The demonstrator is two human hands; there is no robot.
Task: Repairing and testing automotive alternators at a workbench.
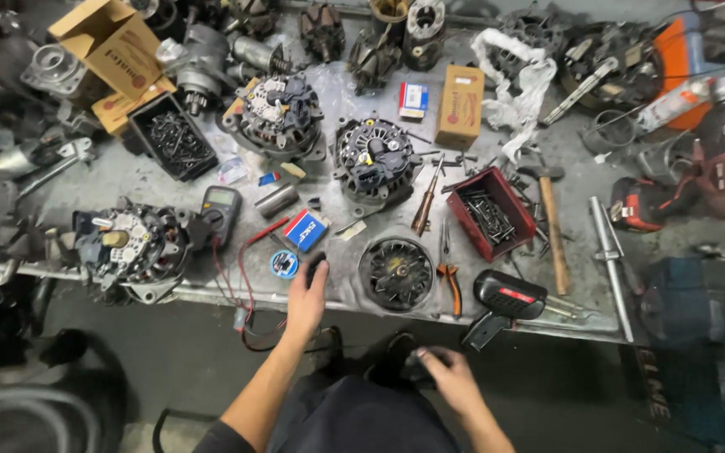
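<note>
Black and small, a part (316, 262) sits at the near edge of the metal bench (127, 180) under the left hand (306, 300), whose fingers curl loosely over it, best pinched firmly, while the right hand (449, 379), low by the lap, closes around a dark piece (417, 366).

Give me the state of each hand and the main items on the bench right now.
left hand: on the bench edge, fingers on a small dark part.
right hand: below the bench, closed on a small dark object.
red tray: open, holding screws.
black tray: open, full of screws.
cardboard box: flaps open.
round finned part: lying flat.
hammer: lying flat, untouched.
multimeter: lying flat, leads attached.
</note>
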